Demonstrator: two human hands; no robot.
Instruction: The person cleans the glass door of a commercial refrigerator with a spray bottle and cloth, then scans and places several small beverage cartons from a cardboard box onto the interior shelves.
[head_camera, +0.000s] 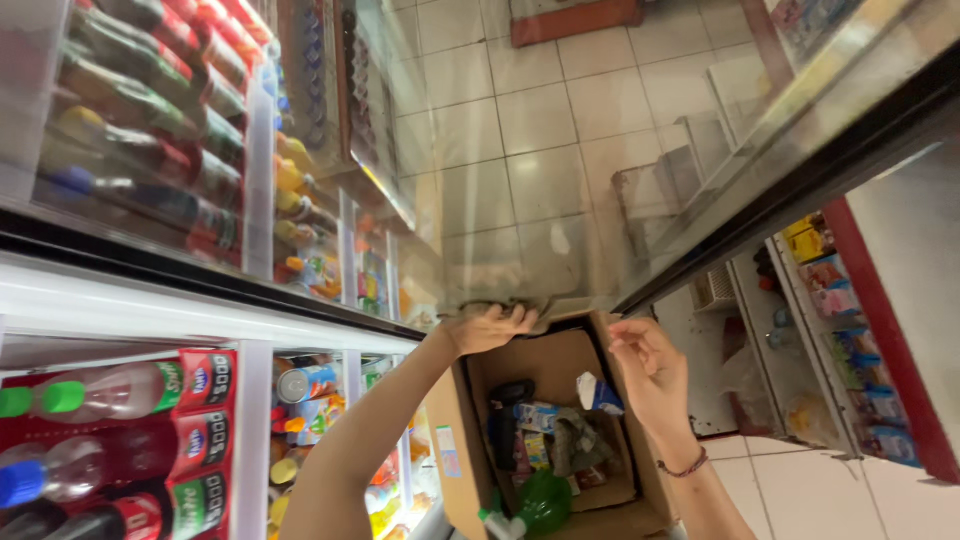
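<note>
Two hands work at the open cardboard box: left hand curls over its far rim, right hand hovers loosely spread, pinching nothing; a tug there risks tipping its packets

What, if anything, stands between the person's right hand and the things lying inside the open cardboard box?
Nothing visible does. The right hand hovers open over the cardboard box, whose top is open. Below it the small packets and a green bottle lie uncovered. The left hand holds the lower edge of the open glass door, off to the side.
</note>
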